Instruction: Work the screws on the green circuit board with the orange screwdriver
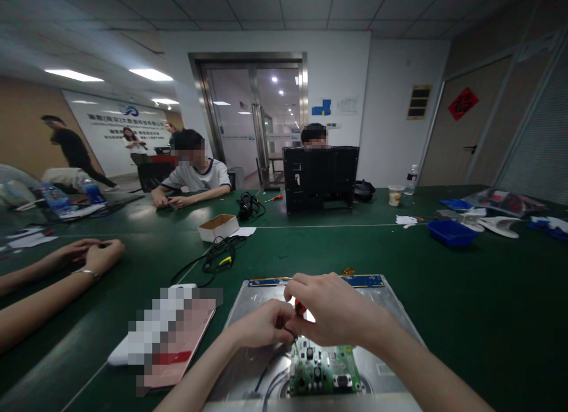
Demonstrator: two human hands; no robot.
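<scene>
An orange-and-black screwdriver (300, 307) is gripped in my right hand (331, 311), most of it hidden by the fingers. My left hand (268, 324) is closed in a pinch close against the right thumb; what its fingertips hold is hidden. Both hands are over the upper left edge of a green circuit board (326, 364). The board sits on a silver metal panel (248, 359), which carries a narrow blue board (368, 280) along its far edge. Dark cables (273, 379) run beside the green board on its left.
Left of the panel lie a pink-and-white blurred item (186, 335) and black cables (213, 255) by an open white box (218, 227). Another person's hands (100, 255) rest at far left. A black monitor casing (320, 178) stands opposite; a blue tray (452, 231) is at right.
</scene>
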